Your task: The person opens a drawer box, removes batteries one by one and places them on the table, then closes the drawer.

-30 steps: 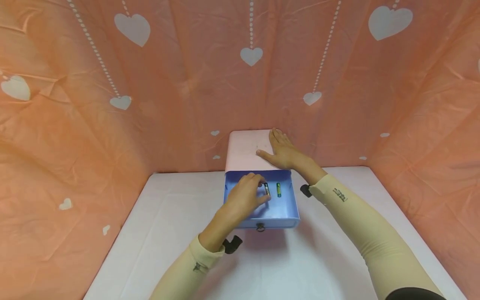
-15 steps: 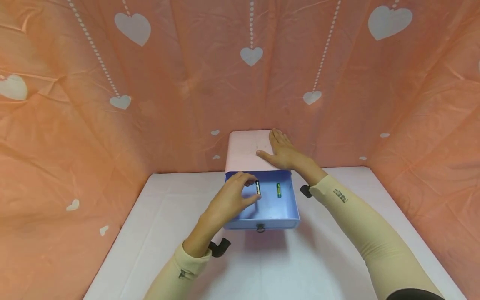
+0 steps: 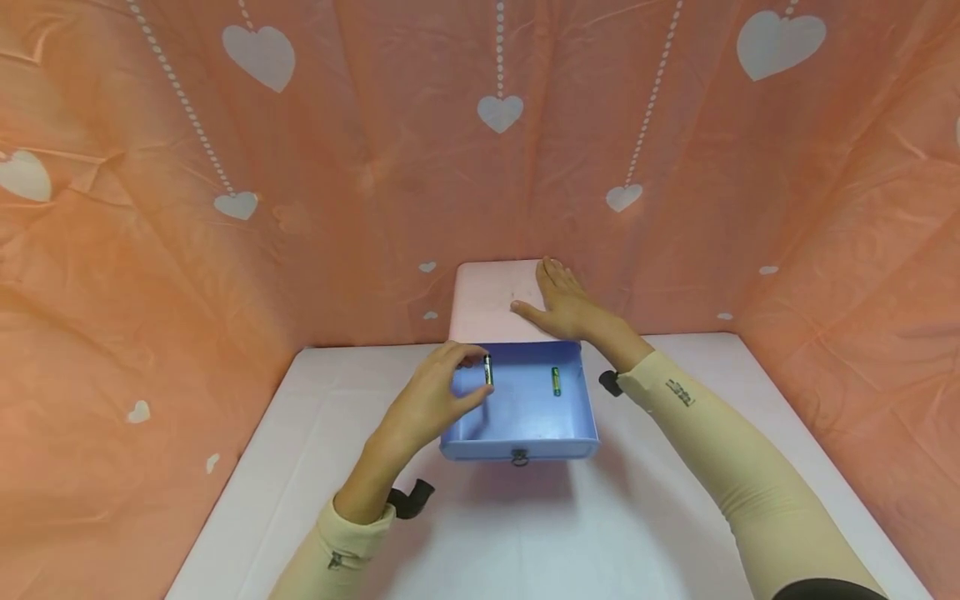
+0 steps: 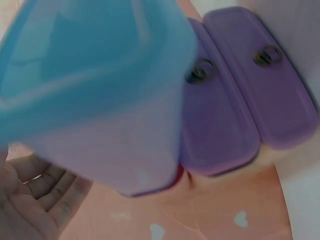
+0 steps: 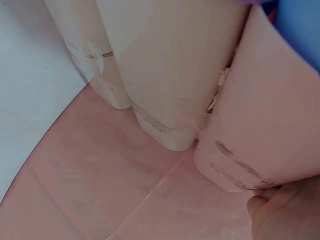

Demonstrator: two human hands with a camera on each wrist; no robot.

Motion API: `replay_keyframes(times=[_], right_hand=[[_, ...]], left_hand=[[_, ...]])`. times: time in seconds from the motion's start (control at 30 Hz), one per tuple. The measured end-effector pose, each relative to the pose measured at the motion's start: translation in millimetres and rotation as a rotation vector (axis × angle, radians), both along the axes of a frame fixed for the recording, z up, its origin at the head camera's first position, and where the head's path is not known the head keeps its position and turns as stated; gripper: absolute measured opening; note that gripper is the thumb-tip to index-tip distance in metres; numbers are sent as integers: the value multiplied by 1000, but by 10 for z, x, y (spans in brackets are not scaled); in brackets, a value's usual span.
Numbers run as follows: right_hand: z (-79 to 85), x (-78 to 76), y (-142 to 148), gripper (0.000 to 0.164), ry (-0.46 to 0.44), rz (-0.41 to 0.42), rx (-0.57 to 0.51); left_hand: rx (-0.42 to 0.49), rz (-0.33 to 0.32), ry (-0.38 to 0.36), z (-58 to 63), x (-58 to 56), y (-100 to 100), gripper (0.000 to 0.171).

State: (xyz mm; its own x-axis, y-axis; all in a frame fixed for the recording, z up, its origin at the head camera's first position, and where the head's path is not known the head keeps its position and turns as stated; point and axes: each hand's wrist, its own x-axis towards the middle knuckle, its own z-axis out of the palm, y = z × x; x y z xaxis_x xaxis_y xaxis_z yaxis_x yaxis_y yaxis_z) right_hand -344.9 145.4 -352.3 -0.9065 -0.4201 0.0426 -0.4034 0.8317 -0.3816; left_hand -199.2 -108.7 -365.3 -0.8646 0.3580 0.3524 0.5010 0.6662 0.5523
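Between its thumb and fingertips, my left hand [image 3: 427, 400] pinches a small dark battery [image 3: 488, 372] held upright, above the left part of a pulled-out blue drawer [image 3: 521, 421]. A green battery [image 3: 556, 382] lies in the drawer's right part. My right hand [image 3: 566, 310] rests with fingers spread on the pink top of the drawer cabinet [image 3: 487, 300]. The left wrist view shows the left hand [image 4: 37, 200] beside the blurred drawer [image 4: 120, 145], with the battery hidden. At the edge of the pink casing in the right wrist view, part of my right hand [image 5: 287, 212] appears.
Two purple drawers [image 4: 220, 125], both pushed in and fitted with ring pulls, sit below the blue one. Beige lower casings [image 5: 160, 60] of the cabinet carry scuffs. The cabinet stands on a white table [image 3: 360, 400] against an orange cloth [image 3: 375, 167] printed with hearts.
My left hand has carried the dark battery leftward across the drawer, from near the green battery to the drawer's left side. The right hand has stayed on the cabinet top.
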Motion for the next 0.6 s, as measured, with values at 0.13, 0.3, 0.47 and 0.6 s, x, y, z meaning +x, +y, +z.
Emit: replay_keyframes(times=[0.13,0.3,0.47,0.6], right_hand=[[1,2,-7,106,0,-4,-3],[13,8,-17,107,2,-10,-3],[13,4,-20,107,-8,-9,-4],[4,-3,-16,106,-10,-6,-8]], left_hand=[[20,-19,46,-23,-32,-118,49],[34,-23,93,-44,-72,-265,52],[42,-14,103,-73,-107,-399,49],[43,-9,101,-107,-135,-500,47]])
